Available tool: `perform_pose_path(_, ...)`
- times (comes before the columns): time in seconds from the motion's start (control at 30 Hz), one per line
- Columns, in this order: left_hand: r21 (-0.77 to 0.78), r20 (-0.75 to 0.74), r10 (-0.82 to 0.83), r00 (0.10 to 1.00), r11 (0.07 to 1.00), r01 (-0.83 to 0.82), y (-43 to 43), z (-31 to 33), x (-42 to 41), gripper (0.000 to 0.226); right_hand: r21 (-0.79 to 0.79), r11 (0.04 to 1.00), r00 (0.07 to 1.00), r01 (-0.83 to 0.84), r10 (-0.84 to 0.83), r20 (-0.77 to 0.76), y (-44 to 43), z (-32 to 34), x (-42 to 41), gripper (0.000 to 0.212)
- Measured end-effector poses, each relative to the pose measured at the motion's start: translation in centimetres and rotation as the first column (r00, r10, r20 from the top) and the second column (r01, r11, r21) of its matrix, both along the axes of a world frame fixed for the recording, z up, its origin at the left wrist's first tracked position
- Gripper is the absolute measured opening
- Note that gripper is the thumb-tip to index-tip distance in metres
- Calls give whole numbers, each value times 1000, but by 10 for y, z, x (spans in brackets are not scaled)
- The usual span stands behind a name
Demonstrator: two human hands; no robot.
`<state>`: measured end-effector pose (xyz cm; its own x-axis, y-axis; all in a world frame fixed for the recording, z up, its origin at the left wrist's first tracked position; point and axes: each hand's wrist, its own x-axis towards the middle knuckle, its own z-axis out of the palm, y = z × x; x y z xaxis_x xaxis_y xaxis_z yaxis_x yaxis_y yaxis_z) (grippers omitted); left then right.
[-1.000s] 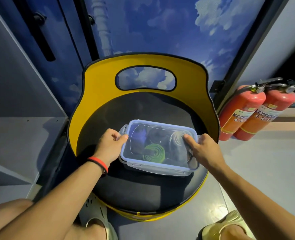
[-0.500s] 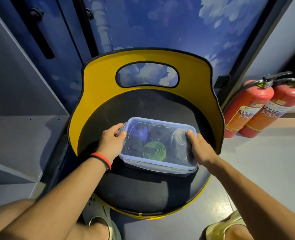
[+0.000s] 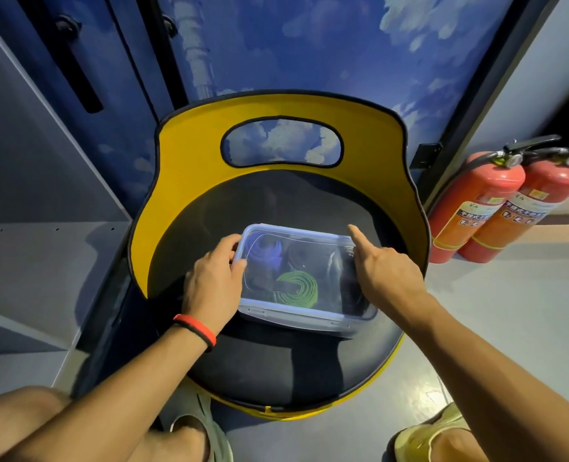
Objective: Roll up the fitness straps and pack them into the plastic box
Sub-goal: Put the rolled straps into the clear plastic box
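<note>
1. The plastic box point(image 3: 296, 316) sits lidded on the black seat point(image 3: 276, 361) of a yellow chair point(image 3: 193, 145), with rolled fitness straps point(image 3: 298, 290) visible through its clear lid point(image 3: 310, 233)
2. The left hand point(image 3: 214, 281) grips the box's left end, thumb on the rim
3. The right hand point(image 3: 386, 275) is over the right end, index finger point(image 3: 356, 236) straight and the rest curled; I cannot tell whether it holds anything
4. The box is likely light, rigid and smooth, so slippery; it is best held by both short ends
5. The straps look soft and ribbed, coiled in flat spirals; the seat looks matte and padded
</note>
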<state>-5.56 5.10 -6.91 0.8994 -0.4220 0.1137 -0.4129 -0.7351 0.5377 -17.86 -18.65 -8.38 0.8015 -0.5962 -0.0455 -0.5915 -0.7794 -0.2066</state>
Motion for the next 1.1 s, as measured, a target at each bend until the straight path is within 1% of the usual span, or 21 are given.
perform_pose_path(0.03,61,-58,-68,996,996,71,3,3,-4,51,13,1000,999,-18,19,-44,-3,4,3,55)
perform_pose_path(0.07,122,-144,-126,982,982,144,6,7,-10,71,31,999,995,-38,41,-89,-5,10,7,54)
perform_pose_path(0.1,172,-225,-168,960,963,209,7,9,-14,92,51,997,986,-53,60,-154,-6,16,10,54)
perform_pose_path(0.13,212,-270,-198,942,942,259,8,10,-17,107,79,995,974,-59,75,-213,-8,22,14,54)
perform_pose_path(0.17,235,-273,-217,937,930,283,9,8,-18,115,107,993,960,-57,84,-269,-8,26,18,54)
perform_pose_path(0.2,243,-249,-224,942,927,285,9,5,-17,118,132,991,946,-35,76,-314,-7,28,22,60)
perform_pose_path(0.27,237,-191,-211,959,938,254,8,-1,-16,117,139,990,924,7,47,-380,-2,26,29,88)
perform_pose_path(0.3,239,-160,-209,965,940,244,8,-3,-16,115,140,990,913,23,36,-405,0,25,32,96)
perform_pose_path(0.37,268,-100,-221,970,933,240,7,-6,-16,112,184,981,904,67,19,-427,-1,24,38,102)
perform_pose_path(0.43,281,-75,-228,971,929,240,7,-8,-17,110,243,965,902,98,17,-430,-5,28,42,100)
perform_pose_path(0.5,272,-81,-228,970,931,242,7,-7,-16,110,257,960,896,114,12,-444,-5,31,44,99)
perform_pose_path(0.57,252,-108,-229,968,935,249,7,-5,-16,111,205,974,899,101,-1,-437,0,29,40,104)
perform_pose_path(0.67,231,-201,-237,951,932,281,6,0,-19,115,125,990,929,71,-20,-371,10,25,26,105)
perform_pose_path(0.8,275,-333,-205,920,913,303,3,13,-17,119,90,993,939,70,-36,-342,17,31,18,105)
perform_pose_path(0.87,292,-359,-181,916,910,295,2,21,-16,116,54,996,946,67,-47,-321,22,35,16,104)
perform_pose_path(0.97,284,-334,-148,931,926,249,-1,33,-15,105,-16,999,956,37,-40,-290,30,44,17,100)
perform_pose_path(1.1,249,-218,-145,965,948,198,-8,47,-14,88,-10,999,979,32,-33,-200,38,65,24,86)
